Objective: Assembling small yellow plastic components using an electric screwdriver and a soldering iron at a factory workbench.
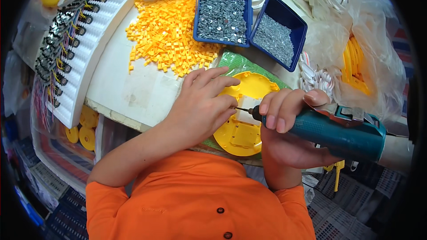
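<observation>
Driving a screw seems to be the step in hand, and for this it is good that the bit (241,109) stands straight in its place, with gentle pressure. The right hand (289,126) is closed firmly around a teal electric screwdriver (340,131), which lies rather flat, so its angle deserves attention. The left hand (200,104) is half open, fingers spread, with fingertips close to the bit's end; whether they pinch a small screw, I cannot tell. These fingertips should stay clear of the turning bit.

The round yellow housing (240,144) is under both hands, on the green mat (230,59). It looks shiny, with rectangular recesses and a whitish piece (250,103) inside.
</observation>
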`<state>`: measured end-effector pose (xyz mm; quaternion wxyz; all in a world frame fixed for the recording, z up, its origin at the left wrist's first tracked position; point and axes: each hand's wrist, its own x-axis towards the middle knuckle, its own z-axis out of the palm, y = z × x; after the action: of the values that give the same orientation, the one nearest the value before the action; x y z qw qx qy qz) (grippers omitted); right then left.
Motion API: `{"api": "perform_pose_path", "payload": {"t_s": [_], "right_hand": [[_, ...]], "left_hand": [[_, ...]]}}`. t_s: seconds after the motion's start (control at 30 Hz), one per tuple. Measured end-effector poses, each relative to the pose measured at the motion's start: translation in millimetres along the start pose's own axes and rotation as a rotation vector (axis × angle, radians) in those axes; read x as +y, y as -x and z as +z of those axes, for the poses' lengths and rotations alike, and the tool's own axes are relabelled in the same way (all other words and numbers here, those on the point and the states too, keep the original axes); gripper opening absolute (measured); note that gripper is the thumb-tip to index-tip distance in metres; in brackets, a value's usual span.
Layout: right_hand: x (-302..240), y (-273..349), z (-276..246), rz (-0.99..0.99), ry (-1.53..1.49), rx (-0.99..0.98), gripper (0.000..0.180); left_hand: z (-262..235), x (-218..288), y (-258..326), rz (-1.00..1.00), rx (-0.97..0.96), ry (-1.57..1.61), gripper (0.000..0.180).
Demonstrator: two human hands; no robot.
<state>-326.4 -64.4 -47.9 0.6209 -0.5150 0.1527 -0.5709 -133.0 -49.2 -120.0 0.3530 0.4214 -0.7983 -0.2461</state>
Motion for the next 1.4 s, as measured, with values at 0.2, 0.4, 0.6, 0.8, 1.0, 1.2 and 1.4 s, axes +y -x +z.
{"api": "perform_pose_path", "payload": {"t_s": [0.2, 0.4, 0.6, 0.8, 1.0, 1.2, 1.4], "right_hand": [[2, 0, 0, 0.019, 0.024, -0.033, 0.090], [2, 2, 2, 0.034, 0.031, -0.013, 0.089], [5, 3, 1, 0.038, 0.033, -0.033, 0.091], [7, 6, 3, 0.060, 0.020, -0.006, 0.092], [7, 5, 2, 0.081, 0.028, -0.058, 0.093], [15, 4, -5, 0.021, 0.047, -0.017, 0.096], [27, 2, -12, -0.046, -0.051, -0.027, 0.101]], "left_hand": [[1, 1, -1, 0.020, 0.018, -0.016, 0.016], [3, 3, -4, 0.021, 0.056, 0.012, 0.008], [2, 3, -3, 0.021, 0.045, 0.015, 0.008], [-2, 3, -4, 0.020, 0.004, -0.019, 0.012], [-7, 10, -5, 0.038, -0.061, -0.139, 0.024], [-10, 7, -5, -0.088, -0.023, -0.107, 0.062], [-4, 3, -1, -0.164, -0.099, -0.106, 0.066]]}}
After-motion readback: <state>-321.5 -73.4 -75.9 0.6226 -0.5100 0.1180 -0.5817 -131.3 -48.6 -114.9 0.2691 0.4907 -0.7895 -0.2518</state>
